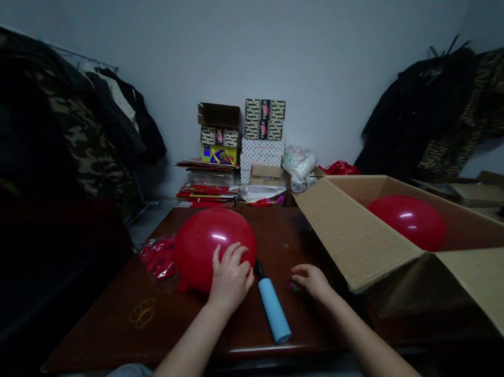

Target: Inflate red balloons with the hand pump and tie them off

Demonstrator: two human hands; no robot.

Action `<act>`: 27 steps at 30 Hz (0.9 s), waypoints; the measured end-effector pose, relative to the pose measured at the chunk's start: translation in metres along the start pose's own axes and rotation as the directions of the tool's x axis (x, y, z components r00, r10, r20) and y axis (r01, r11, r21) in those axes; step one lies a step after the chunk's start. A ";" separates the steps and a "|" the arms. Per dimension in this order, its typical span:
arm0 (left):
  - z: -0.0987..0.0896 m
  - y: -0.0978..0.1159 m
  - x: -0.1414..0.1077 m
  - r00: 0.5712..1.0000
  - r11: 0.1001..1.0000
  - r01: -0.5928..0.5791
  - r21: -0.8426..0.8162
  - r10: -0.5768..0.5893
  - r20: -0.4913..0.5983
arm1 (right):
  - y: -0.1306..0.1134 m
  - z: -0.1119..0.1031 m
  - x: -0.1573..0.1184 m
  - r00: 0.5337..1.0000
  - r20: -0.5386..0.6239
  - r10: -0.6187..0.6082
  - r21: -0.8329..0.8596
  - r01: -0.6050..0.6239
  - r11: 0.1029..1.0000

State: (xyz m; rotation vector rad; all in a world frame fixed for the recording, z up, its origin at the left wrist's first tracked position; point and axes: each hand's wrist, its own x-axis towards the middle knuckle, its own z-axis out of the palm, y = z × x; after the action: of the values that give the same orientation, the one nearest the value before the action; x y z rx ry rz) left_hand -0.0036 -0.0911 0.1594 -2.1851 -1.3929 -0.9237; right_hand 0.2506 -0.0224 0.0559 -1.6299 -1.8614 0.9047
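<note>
A round red balloon point(202, 244) rests on the dark brown table point(180, 336). My left hand point(231, 276) lies against its right side, fingers spread over the surface. Right of the balloon is a light blue hand pump point(274, 311) with a black nozzle end pointing toward the balloon. My right hand point(311, 281) hovers over or touches the tabletop right of the pump, fingers bent, near some small items too dim to make out. A clear bag of red balloons point(158, 258) sits left of the balloon, partly behind it.
At the right, an open cardboard box point(360, 231) holds another red balloon point(407, 219); its flaps reach over the table. Thin yellow rings point(143, 313) lie front left. Stacked boxes point(260, 151) and red packets point(208, 191) stand at the back. Clothes hang on both sides.
</note>
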 end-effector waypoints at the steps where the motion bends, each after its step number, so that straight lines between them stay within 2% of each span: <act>1: 0.002 0.002 0.000 1.000 1.000 -0.010 -0.013 0.010 0.000 | 0.002 0.000 0.000 1.000 -0.007 -0.011 -0.018 0.011 1.000; 8: 0.017 0.010 -0.001 0.999 0.998 -0.043 -0.053 0.043 0.007 | 0.012 0.002 -0.001 0.988 -0.057 -0.141 -0.192 0.128 0.973; 15: 0.023 0.023 0.001 0.999 0.998 -0.036 -0.053 0.038 0.029 | 0.017 0.017 0.007 0.970 -0.045 -0.240 -0.335 0.212 0.918; 21: 0.023 0.028 0.000 0.999 0.998 -0.035 -0.056 0.037 0.034 | 0.011 0.024 0.011 0.954 -0.044 -0.296 -0.379 0.258 0.889; 27: 0.024 0.026 -0.001 0.999 0.997 -0.049 -0.064 0.050 0.020 | 0.007 0.026 0.011 0.933 -0.078 -0.351 -0.354 0.303 0.885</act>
State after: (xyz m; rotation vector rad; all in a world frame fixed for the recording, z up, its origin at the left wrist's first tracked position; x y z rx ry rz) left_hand 0.0271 -0.0878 0.1426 -2.2721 -1.3302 -0.9417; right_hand 0.2341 -0.0149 0.0334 -1.4482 -2.1910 0.3300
